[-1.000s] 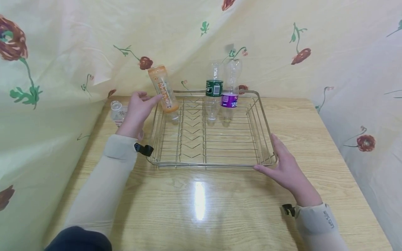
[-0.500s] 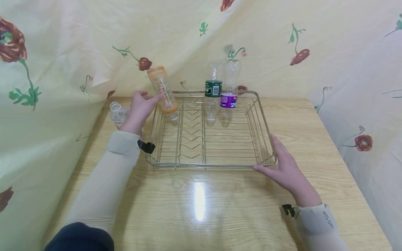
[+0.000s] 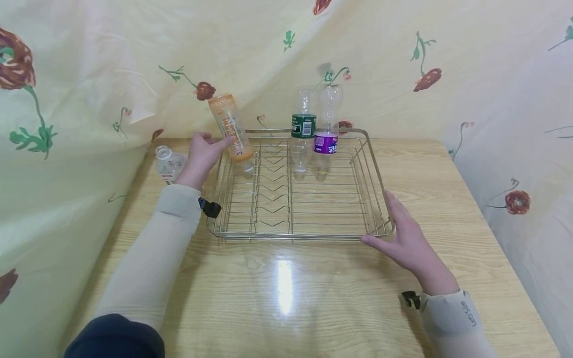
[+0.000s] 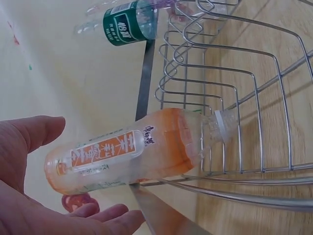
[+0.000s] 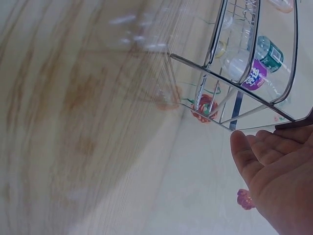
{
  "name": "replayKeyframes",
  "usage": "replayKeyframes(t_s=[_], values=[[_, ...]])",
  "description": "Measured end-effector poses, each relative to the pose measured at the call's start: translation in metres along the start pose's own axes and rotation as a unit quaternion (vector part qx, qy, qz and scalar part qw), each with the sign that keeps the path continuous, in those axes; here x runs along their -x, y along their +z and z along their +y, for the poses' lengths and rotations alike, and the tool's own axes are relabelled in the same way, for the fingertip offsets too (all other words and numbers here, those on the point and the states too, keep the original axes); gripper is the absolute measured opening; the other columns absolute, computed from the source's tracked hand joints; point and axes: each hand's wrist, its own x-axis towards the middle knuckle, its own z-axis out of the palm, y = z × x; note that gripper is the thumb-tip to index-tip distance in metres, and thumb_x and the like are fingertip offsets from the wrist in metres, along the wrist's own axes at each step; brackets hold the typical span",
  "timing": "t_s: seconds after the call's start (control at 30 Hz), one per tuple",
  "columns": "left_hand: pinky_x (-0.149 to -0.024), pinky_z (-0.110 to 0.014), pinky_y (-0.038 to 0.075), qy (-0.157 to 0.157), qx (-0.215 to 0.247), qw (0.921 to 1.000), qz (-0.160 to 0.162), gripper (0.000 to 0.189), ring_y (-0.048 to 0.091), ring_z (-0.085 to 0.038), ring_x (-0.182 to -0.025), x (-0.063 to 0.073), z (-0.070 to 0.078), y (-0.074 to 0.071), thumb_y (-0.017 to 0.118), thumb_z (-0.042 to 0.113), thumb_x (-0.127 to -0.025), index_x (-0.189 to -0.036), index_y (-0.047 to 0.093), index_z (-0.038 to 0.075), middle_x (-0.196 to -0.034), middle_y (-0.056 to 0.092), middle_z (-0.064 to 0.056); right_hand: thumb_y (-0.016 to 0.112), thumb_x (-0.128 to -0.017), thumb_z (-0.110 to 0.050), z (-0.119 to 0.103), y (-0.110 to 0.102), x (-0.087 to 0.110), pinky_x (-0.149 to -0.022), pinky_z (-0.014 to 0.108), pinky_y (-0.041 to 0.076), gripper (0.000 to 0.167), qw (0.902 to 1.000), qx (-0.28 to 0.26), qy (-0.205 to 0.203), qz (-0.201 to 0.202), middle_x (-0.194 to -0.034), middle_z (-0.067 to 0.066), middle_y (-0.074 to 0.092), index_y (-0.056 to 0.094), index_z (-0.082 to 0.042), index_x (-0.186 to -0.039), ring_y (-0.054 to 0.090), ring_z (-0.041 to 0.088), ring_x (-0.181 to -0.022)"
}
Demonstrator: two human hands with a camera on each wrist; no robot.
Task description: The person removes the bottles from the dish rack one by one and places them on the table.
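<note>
An orange-labelled plastic bottle (image 3: pixel 234 130) leans upside down in the back left corner of a wire dish rack (image 3: pixel 324 236), its neck (image 4: pixel 222 125) among the wires. My left hand (image 3: pixel 203 158) is at this bottle's left side. In the left wrist view its thumb (image 4: pixel 41 132) and fingers (image 4: pixel 110 218) are spread apart, with the bottle's base between them. Two more upside-down bottles, one green-labelled (image 3: pixel 304 127) and one purple-labelled (image 3: pixel 326 142), lean side by side at the rack's back. My right hand (image 3: pixel 412 243) lies at the rack's front right corner, thumb and fingers extended.
A clear open-topped bottle (image 3: pixel 169 161) stands on the wooden table (image 3: pixel 340 298) left of the rack, partly hidden behind my left hand. Floral cloth (image 3: pixel 380 54) hangs behind the table and along both sides.
My left forearm has shifted very slightly right, uncovering a little more of the clear bottle. The bottles in the rack, the rack and my right hand stay as they were.
</note>
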Motion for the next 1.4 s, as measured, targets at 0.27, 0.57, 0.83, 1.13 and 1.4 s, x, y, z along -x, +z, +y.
replayKeyframes(t_s=[0.27,0.57,0.83,1.13,1.4], values=[[-0.11,-0.043,0.04,0.011,-0.003,0.9999,-0.005,0.094,0.042,-0.033,-0.135,-0.006,0.001,0.004,0.073,0.044,-0.094,-0.157,0.019,0.0,-0.152,0.038,-0.019,0.088,-0.079,-0.044,-0.001,0.0,0.0,-0.115,0.067,0.015,0.122,1.0,-0.004,-0.007,0.002,-0.167,0.016,0.009,0.004,-0.022,-0.165,0.013,0.044,-0.149],[-0.109,-0.043,0.04,0.005,-0.025,0.9997,-0.005,0.092,0.043,-0.031,-0.133,-0.011,0.006,0.01,0.072,0.043,-0.094,-0.156,0.02,0.0,-0.149,0.037,-0.018,0.089,-0.079,-0.042,-0.003,-0.001,-0.001,-0.116,0.067,0.016,0.122,1.0,-0.003,-0.007,0.004,-0.167,0.017,0.01,0.005,-0.021,-0.165,0.013,0.044,-0.149],[-0.108,-0.041,0.041,-0.002,-0.031,0.9995,-0.001,0.09,0.042,-0.03,-0.132,-0.016,0.008,0.013,0.072,0.042,-0.094,-0.155,0.02,0.0,-0.15,0.035,-0.018,0.089,-0.079,-0.043,-0.001,0.0,0.001,-0.115,0.068,0.016,0.122,0.9999,-0.003,-0.009,0.006,-0.168,0.014,0.009,0.005,-0.022,-0.165,0.013,0.044,-0.149],[-0.107,-0.039,0.043,-0.001,-0.029,0.9996,-0.003,0.087,0.045,-0.03,-0.131,-0.022,0.01,0.016,0.073,0.039,-0.094,-0.154,0.022,0.0,-0.149,0.037,-0.018,0.09,-0.078,-0.042,-0.002,0.0,0.0,-0.116,0.065,0.016,0.123,1.0,-0.002,-0.006,0.004,-0.167,0.017,0.01,0.005,-0.02,-0.165,0.013,0.043,-0.149],[-0.105,-0.038,0.045,0.012,-0.016,0.9998,-0.007,0.082,0.046,-0.03,-0.131,-0.028,0.008,0.018,0.072,0.034,-0.095,-0.151,0.024,-0.004,-0.147,0.039,-0.02,0.089,-0.078,-0.042,-0.002,0.0,0.0,-0.117,0.064,0.015,0.122,0.9999,-0.005,-0.008,0.004,-0.167,0.013,0.009,0.006,-0.018,-0.165,0.013,0.042,-0.15]])
